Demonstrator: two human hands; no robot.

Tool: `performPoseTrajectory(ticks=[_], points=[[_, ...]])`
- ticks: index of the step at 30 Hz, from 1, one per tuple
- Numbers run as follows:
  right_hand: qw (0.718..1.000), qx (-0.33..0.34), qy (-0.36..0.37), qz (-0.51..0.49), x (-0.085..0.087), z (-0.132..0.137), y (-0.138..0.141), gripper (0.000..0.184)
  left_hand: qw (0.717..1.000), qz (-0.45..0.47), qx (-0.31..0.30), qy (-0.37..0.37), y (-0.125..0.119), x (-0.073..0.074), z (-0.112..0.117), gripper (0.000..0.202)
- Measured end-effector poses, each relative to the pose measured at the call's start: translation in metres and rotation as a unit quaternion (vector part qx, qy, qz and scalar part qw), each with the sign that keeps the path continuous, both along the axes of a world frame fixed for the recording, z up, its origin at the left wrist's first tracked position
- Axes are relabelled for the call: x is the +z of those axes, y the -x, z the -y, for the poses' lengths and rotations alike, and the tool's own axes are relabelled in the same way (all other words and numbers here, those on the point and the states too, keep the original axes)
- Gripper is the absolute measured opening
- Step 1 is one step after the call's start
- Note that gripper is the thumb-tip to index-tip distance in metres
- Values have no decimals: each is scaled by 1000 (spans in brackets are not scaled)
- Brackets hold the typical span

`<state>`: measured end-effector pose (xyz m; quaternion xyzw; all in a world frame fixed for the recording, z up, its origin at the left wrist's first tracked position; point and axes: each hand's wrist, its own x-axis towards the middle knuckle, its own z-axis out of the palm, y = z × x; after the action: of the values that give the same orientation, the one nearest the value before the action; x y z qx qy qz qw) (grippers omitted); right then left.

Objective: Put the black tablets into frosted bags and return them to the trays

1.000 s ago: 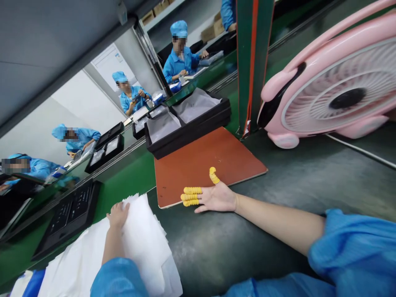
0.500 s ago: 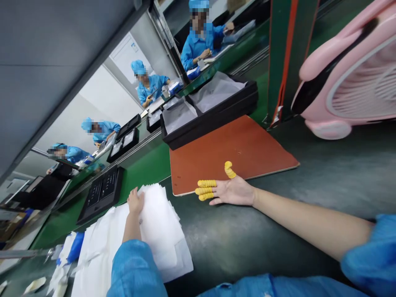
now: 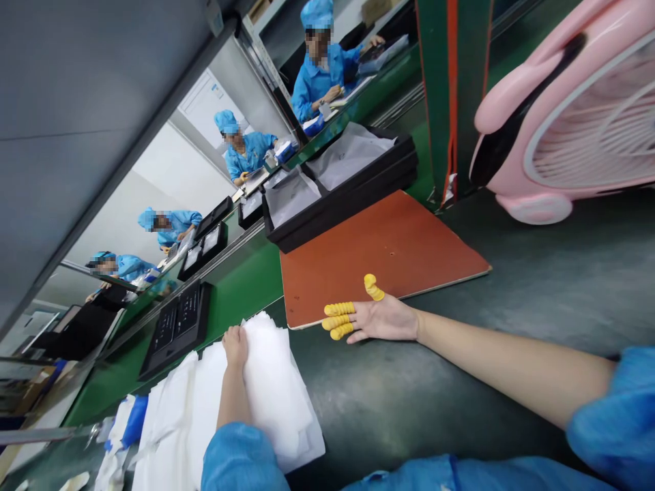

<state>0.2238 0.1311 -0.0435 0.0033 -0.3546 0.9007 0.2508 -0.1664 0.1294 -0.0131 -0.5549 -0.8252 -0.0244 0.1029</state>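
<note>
My left hand [image 3: 236, 346] lies at the far left edge of a loose stack of thin white sheets [image 3: 279, 389]. Its fingers curl over that edge, with the fingertips partly hidden. Beside it, more white sheets [image 3: 171, 416] lie in a neighbouring pile, partly covered by my left forearm. My right hand [image 3: 383, 318] rests palm up with fingers stretched and nothing in it. Yellow finger cots cover its thumb and three fingers. It lies just in front of a reddish-brown board [image 3: 379, 252], apart from the sheets.
Black trays with translucent bags [image 3: 353, 157] stand behind the board. A black tray [image 3: 174, 331] lies on the green belt at left. A pink fan [image 3: 542, 116] stands at right. Blue-white packaging [image 3: 136, 419] lies at lower left. Several co-workers in blue sit across the belt.
The whole view has tilted slightly, shifting the scene. My left hand stays at the sheets' edge, and the stack's sheets lie slightly differently. My right hand remains open in nearly the same place.
</note>
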Motion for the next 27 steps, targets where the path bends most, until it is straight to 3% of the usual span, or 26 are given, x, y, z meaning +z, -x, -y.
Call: performPoseTrajectory(ticks=[2,4,7,9,11,12,14,17,19,21,23,27], points=[[998,-16,-47,28,-1,-2,0,69,1000,-2,6,-29,-8,3,5,32],[992,-41,-101,62,-1,-2,1,66,996,12,-29,-85,-27,9,13,34],[970,-82,-187,132,-4,6,10,67,959,81,-208,-173,-85,19,43,38],[932,-127,-275,199,-7,25,24,76,919,128,-335,-165,-136,20,80,49],[867,-195,-381,254,-12,53,42,80,881,162,-437,-76,-186,15,123,54],[836,-223,-423,270,-15,70,50,78,869,168,-464,-30,-206,11,142,49],[795,-252,-469,290,-19,100,59,68,874,170,-455,-24,-234,3,174,39],[775,-253,-485,316,-17,127,57,69,912,192,-353,-78,-243,-6,206,33],[738,-287,-505,342,-13,137,52,74,927,206,-301,-81,-234,-11,221,22],[675,-335,-547,365,-10,148,47,76,923,203,-324,-40,-224,-16,235,13],[611,-348,-607,371,-12,162,42,70,899,190,-394,25,-218,-24,247,19],[553,-276,-691,374,-22,184,30,50,863,206,-450,100,-222,-39,264,25]])
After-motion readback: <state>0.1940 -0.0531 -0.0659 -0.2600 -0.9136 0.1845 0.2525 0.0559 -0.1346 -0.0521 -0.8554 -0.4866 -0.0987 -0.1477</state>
